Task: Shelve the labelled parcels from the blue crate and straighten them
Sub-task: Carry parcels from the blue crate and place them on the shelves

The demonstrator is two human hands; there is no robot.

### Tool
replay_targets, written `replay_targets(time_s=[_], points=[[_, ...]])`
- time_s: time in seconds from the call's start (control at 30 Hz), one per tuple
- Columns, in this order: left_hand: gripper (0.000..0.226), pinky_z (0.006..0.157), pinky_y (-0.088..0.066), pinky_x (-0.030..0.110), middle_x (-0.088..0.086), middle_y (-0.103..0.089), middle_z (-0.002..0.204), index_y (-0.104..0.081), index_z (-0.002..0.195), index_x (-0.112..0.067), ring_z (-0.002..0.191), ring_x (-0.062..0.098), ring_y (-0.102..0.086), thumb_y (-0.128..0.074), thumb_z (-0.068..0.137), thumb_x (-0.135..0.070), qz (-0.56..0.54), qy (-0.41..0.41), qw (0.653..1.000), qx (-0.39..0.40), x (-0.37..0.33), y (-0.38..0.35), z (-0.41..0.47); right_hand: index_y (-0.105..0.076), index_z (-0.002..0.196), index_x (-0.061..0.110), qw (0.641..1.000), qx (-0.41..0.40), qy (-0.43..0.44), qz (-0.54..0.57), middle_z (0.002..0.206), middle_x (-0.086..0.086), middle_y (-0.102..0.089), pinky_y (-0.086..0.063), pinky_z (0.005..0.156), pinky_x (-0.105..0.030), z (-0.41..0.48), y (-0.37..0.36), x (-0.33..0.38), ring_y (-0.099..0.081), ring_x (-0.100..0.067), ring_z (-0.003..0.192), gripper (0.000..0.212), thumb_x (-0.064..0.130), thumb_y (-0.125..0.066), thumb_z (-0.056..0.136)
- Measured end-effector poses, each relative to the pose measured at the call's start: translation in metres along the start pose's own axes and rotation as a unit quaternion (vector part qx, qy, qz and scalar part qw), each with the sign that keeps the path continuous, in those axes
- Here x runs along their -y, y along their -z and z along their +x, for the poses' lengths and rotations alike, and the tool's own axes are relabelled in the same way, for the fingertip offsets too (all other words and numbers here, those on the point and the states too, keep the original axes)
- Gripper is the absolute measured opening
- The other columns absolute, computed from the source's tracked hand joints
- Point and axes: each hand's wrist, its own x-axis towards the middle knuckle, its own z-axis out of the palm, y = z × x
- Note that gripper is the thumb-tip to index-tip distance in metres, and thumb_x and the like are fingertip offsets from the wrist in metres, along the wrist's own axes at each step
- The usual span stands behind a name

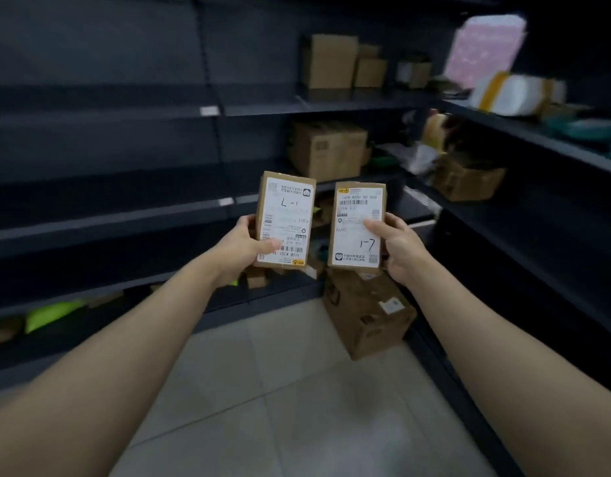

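Both arms are stretched out in front. The left hand (242, 246) grips one small parcel (286, 218) by its lower left edge, thumb laid across the label. The right hand (397, 249) holds a second parcel (359, 225) by its right edge, thumb on its label too. The two are upright, side by side and just apart, at about the height of a middle shelf (108, 222) on the left. Each label has a handwritten mark, and the two labels face opposite ways up. They look like light, stiff cardboard, since each is carried easily in one hand. The side edges seem the surest place to hold them, as the label faces may be slick under a thumb. The blue crate is not in view. The left shelves look mostly bare, apart from a green bag (53, 313) low down. Far ahead, brown boxes (328, 62) sit on an upper shelf, with a bigger box (328, 149) below them. The right-hand rack (538, 132) is crowded and carries a white bundle (514, 92). A carton (366, 311) sits on the floor (297, 390) in the far corner and would probably get underfoot there.
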Motion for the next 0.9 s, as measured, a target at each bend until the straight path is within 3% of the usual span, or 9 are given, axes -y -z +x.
replay_targets(time_s=[0.13,0.27,0.33,0.47,0.9], points=[[0.081,0.080,-0.058,0.038,0.003,-0.065,0.114,-0.021,0.147,-0.024,0.097,0.019,-0.068,-0.068,0.083,-0.007,-0.019,0.017,0.994,-0.110,0.006,0.065,-0.014,-0.048,0.132,0.018,0.994,0.099,-0.034,-0.031,0.103,-0.009,-0.073,-0.059,0.057,-0.042,0.042,-0.083,-0.008,-0.074,-0.025,0.081,0.056,0.013,-0.073,0.082],[0.082,0.093,-0.052,0.046,0.006,-0.062,0.120,-0.019,0.147,-0.024,0.103,0.022,-0.065,-0.068,0.083,-0.007,-0.043,0.018,0.975,-0.217,0.017,0.121,-0.042,-0.053,0.126,0.021,0.978,0.189,-0.064,-0.062,0.095,-0.006,-0.075,-0.059,0.058,-0.042,0.062,-0.164,-0.021,-0.074,-0.024,0.079,0.050,0.012,-0.073,0.081],[0.080,0.094,-0.052,0.046,0.007,-0.062,0.121,-0.020,0.147,-0.021,0.103,0.022,-0.066,-0.067,0.084,-0.007,-0.056,0.024,0.963,-0.263,0.025,0.146,-0.061,-0.053,0.124,0.021,0.967,0.231,-0.081,-0.071,0.089,-0.005,-0.076,-0.058,0.054,-0.040,0.061,-0.203,-0.032,-0.074,-0.023,0.076,0.048,0.011,-0.072,0.082],[0.074,0.091,-0.054,0.043,0.008,-0.063,0.119,-0.023,0.144,-0.018,0.101,0.023,-0.066,-0.066,0.085,-0.005,-0.083,0.032,0.937,-0.339,0.040,0.200,-0.094,-0.049,0.129,0.022,0.941,0.307,-0.098,-0.108,0.099,-0.007,-0.074,-0.060,0.059,-0.042,0.050,-0.280,-0.051,-0.074,-0.022,0.078,0.052,0.012,-0.071,0.083],[0.076,0.074,-0.058,0.034,0.003,-0.066,0.109,-0.024,0.144,-0.022,0.094,0.019,-0.068,-0.068,0.084,-0.007,-0.090,0.070,0.902,-0.416,0.092,0.448,-0.145,-0.054,0.123,0.027,0.901,0.393,-0.117,-0.141,0.099,-0.003,-0.075,-0.059,0.058,-0.041,0.022,-0.541,-0.144,-0.074,-0.020,0.080,0.043,0.014,-0.070,0.085]])
